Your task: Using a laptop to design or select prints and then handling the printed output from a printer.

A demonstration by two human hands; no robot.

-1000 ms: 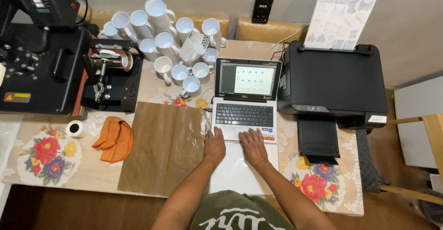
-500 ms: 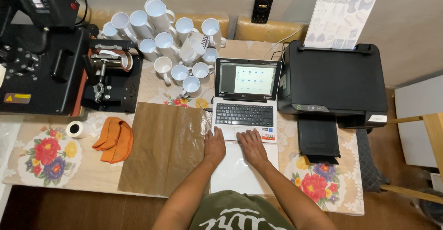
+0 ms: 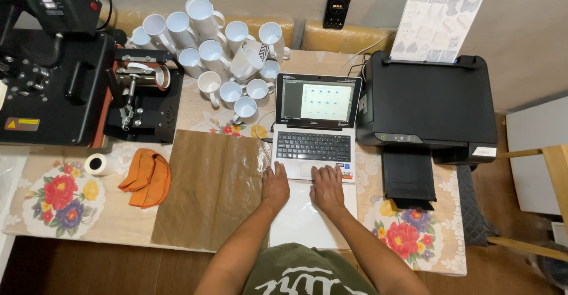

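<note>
A small silver laptop (image 3: 315,132) sits open near the table's middle, its dark-keyed keyboard facing the person, its upright screen lit with a grid of little pale-blue shapes, its near edge resting over a white sheet (image 3: 305,221).

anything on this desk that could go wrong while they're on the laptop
The white mugs are stacked in a loose heap right behind the laptop; a nudge could tip one onto the keyboard. The printed sheet stands leaning in the printer tray and might flop backward. Both hands rest at the laptop's front edge.
</note>
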